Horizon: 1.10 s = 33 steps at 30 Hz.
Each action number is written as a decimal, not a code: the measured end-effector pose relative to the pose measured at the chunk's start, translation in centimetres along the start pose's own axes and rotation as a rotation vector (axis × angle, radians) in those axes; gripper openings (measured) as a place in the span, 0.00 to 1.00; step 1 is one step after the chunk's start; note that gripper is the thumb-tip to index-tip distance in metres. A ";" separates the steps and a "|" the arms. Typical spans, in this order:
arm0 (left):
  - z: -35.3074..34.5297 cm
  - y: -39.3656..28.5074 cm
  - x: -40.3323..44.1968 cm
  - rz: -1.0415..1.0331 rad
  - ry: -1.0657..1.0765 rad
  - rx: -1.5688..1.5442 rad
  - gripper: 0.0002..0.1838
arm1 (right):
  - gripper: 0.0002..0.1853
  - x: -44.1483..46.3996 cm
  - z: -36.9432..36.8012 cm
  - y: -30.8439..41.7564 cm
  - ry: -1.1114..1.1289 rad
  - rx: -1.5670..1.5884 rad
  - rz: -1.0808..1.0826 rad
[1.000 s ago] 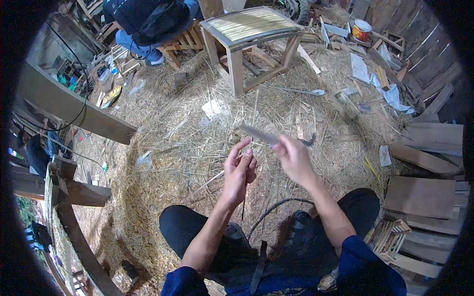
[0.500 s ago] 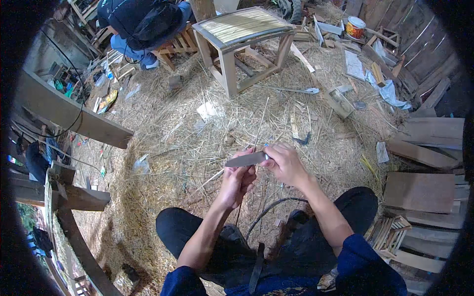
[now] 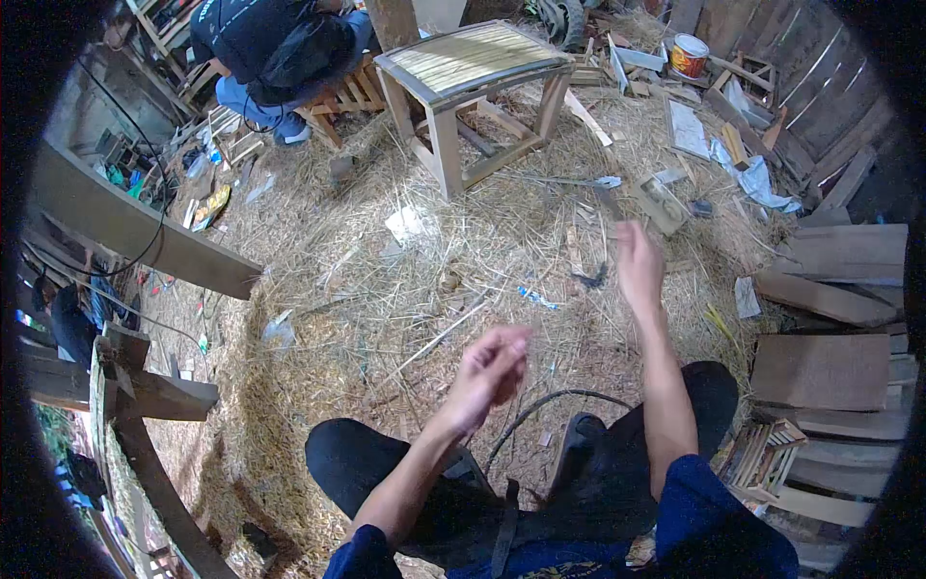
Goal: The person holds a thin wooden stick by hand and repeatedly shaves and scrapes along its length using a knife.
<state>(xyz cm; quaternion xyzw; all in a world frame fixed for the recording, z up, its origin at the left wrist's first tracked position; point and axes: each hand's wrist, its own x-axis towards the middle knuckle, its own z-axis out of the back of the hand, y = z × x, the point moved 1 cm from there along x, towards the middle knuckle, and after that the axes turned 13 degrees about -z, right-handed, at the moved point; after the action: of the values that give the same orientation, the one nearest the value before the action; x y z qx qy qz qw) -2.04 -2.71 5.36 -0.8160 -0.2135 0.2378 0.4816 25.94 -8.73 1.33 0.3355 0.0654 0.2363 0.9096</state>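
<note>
My right hand (image 3: 640, 268) is raised on the right, smeared by motion, with its fingers closed. A dark, blurred knife blade (image 3: 608, 201) points up and away from it over the straw. My left hand (image 3: 490, 378) hovers lower, in front of my knees, with fingers curled and pressed together. Blur hides whatever may be in those fingers. The two hands are well apart. Beyond my left hand, a pale thin stick (image 3: 440, 338) lies on the straw-covered ground (image 3: 338, 357), and a blue and white wrapper (image 3: 537, 298) lies between the hands.
A slatted stool (image 3: 473, 58) stands ahead, with a seated person (image 3: 280, 58) at its left. Wooden boards (image 3: 820, 374) and a small slatted crate (image 3: 767, 454) lie on my right. A paint bucket (image 3: 689, 56) stands far right; a curved beam (image 3: 154, 227) juts in from the left.
My hands have separated: the right one swung up and right with the knife, the left dropped slightly. The long thin strip seen at my left hand earlier no longer shows.
</note>
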 end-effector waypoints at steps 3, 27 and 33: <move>3.0 -0.3 1.6 -0.086 -0.199 0.039 0.15 | 0.31 -2.2 -0.8 0.9 -0.155 0.247 0.132; 3.6 0.2 3.6 -0.914 -0.254 1.450 0.20 | 0.12 -6.2 -1.1 4.8 0.245 0.152 0.202; 1.7 -1.9 1.9 -1.132 -0.337 1.417 0.16 | 0.12 -6.6 -4.8 2.7 0.356 0.552 -0.095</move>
<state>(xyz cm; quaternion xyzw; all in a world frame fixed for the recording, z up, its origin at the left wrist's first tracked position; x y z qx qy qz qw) -1.78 0.42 6.00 -0.0588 -0.4526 0.1575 0.8757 17.77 -7.27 -0.91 0.5195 0.3005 0.2218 0.7685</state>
